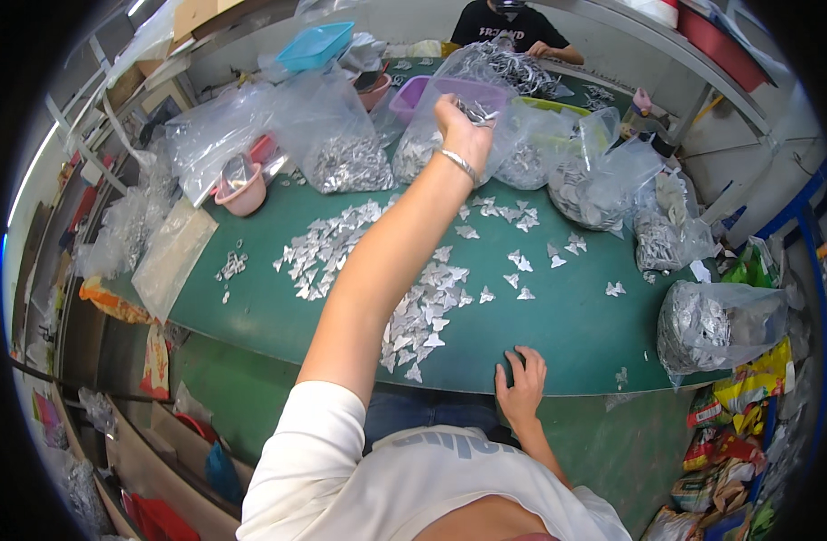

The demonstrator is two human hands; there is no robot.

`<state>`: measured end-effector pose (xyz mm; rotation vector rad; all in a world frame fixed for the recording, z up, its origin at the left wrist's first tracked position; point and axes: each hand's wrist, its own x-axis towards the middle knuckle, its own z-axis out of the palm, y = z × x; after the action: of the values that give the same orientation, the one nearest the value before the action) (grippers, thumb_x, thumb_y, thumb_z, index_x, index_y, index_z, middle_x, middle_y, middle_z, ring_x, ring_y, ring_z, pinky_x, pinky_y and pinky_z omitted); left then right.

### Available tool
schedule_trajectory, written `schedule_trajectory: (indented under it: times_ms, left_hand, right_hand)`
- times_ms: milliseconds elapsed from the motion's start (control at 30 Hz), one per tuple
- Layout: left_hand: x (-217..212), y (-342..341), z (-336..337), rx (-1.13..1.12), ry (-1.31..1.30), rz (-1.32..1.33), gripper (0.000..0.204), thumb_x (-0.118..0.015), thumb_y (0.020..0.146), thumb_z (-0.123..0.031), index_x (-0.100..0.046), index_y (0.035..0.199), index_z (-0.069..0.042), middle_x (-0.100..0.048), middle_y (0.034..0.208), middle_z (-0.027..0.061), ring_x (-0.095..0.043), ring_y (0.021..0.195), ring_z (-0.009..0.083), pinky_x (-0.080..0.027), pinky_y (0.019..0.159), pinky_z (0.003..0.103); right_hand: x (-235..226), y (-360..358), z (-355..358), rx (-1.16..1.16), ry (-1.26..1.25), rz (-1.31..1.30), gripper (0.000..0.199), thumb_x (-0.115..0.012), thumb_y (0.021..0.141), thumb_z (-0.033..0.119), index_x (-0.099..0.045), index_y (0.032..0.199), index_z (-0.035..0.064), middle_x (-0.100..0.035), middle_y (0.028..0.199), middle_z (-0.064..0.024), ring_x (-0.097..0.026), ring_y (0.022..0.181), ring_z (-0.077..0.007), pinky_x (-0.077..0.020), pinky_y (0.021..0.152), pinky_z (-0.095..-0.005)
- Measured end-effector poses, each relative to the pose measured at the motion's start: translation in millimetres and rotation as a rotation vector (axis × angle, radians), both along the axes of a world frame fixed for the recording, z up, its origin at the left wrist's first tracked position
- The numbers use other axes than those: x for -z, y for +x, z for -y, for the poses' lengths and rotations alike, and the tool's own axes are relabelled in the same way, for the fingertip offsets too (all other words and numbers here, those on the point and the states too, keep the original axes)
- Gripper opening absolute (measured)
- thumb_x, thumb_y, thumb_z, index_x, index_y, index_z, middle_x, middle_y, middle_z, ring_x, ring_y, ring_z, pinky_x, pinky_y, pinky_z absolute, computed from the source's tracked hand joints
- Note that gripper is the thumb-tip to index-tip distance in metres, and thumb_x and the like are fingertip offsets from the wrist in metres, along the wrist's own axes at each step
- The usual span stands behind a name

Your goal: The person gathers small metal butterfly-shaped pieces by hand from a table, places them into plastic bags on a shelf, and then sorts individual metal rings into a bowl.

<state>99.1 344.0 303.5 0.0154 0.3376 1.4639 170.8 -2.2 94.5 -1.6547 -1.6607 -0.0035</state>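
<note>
My left arm stretches far across the table, and my left hand (466, 133) is cupped around a handful of small silver metal pieces (475, 111). It is over a clear plastic bag (417, 153), in front of a purple basket (408, 97). Under and beside my left forearm, flat silver metal pieces (328, 248) lie spread on the green table (575, 334); the forearm hides some of them. My right hand (522, 383) rests at the table's near edge, fingers apart, holding nothing.
Clear bags of metal parts (348, 162) line the far side, with more at the right (697, 329). A pink bowl (242, 191) and a few small parts (233, 265) are at the left. Across the table sits another person (499, 27) beside a metal heap (512, 68).
</note>
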Motion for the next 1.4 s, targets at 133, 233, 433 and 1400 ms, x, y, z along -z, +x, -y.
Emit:
schedule_trajectory:
  times_ms: [133,233,433,1400]
  left_hand:
    - [26.2,-5.5,-69.5,-0.144,0.170,-0.278,0.024,-0.045,0.079,-0.015,-0.050,0.099,-0.002,-0.055,0.104,0.0119,-0.052,0.098,0.0309,-0.037,0.091,0.048]
    - [39.4,-8.9,-56.0,-0.076,0.158,-0.498,0.032,-0.044,0.080,-0.011,-0.051,0.110,0.001,-0.054,0.112,0.0130,-0.051,0.102,0.0299,-0.031,0.098,0.045]
    - [59.5,-61.2,103.5,0.026,0.682,-1.030,0.038,-0.048,0.081,-0.002,-0.053,0.119,-0.002,-0.042,0.131,0.0135,-0.043,0.119,0.0238,-0.034,0.098,0.035]
    - [198.8,-148.1,244.6,0.179,0.782,-2.577,0.069,-0.061,0.075,-0.046,-0.040,0.131,-0.011,-0.023,0.140,0.0212,-0.018,0.126,0.0471,-0.015,0.096,0.065]
  right_hand:
    - [-2.3,-4.0,-2.0,0.012,0.024,-0.017,0.026,-0.065,0.071,0.011,-0.059,0.093,0.0000,-0.051,0.106,-0.0160,-0.047,0.101,-0.0347,-0.0371,0.085,-0.0431]
    - [-2.0,-1.6,-1.6,0.035,-0.032,-0.055,0.026,-0.065,0.071,0.011,-0.059,0.094,-0.0001,-0.050,0.107,-0.0164,-0.047,0.103,-0.0351,-0.0368,0.087,-0.0431]
    - [-11.6,44.5,-6.2,0.052,-0.014,-0.273,0.030,-0.064,0.074,0.013,-0.058,0.100,0.0014,-0.050,0.114,-0.0160,-0.042,0.114,-0.0359,-0.0320,0.097,-0.0429]
    - [13.8,97.5,-172.4,-0.279,-0.255,0.187,0.053,-0.049,0.085,0.044,-0.050,0.120,0.0035,-0.036,0.134,-0.0193,-0.028,0.128,-0.0348,-0.0199,0.105,-0.0483]
